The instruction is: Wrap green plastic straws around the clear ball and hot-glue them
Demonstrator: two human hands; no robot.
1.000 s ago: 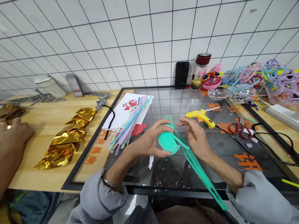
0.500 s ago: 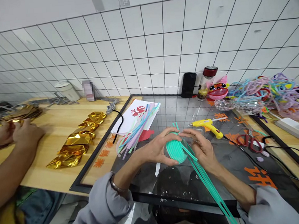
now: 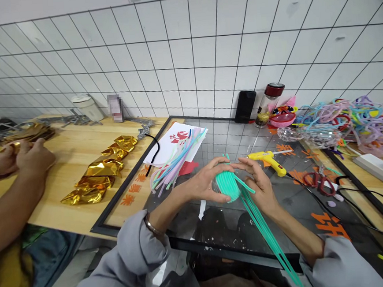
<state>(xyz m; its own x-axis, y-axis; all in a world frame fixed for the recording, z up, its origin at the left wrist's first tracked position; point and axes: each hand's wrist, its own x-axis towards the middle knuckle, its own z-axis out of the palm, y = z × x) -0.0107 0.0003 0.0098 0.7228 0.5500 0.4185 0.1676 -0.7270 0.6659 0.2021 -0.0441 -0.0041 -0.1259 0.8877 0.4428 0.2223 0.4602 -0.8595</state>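
Note:
My left hand is curved round a clear ball covered with rows of green pipe cleaners, thumb below and fingers above. Part of the ball's bare, see-through side shows near the palm. My right hand is closed at the ball's right side, its fingertips touching the top edge and green strands. A loose bundle of long green pipe cleaners hangs from there down past the table edge. Just beyond my right hand lies a yellow glue gun, its cord running right.
Pastel pipe cleaners lie on white paper. Red-handled scissors, a black phone, a lidded bottle and a tangled colourful heap are around. At left, another person's hands work near gold foil.
The view has shifted slightly. Both hands keep nearly the same hold on the ball, which sits a little higher and tilted slightly differently.

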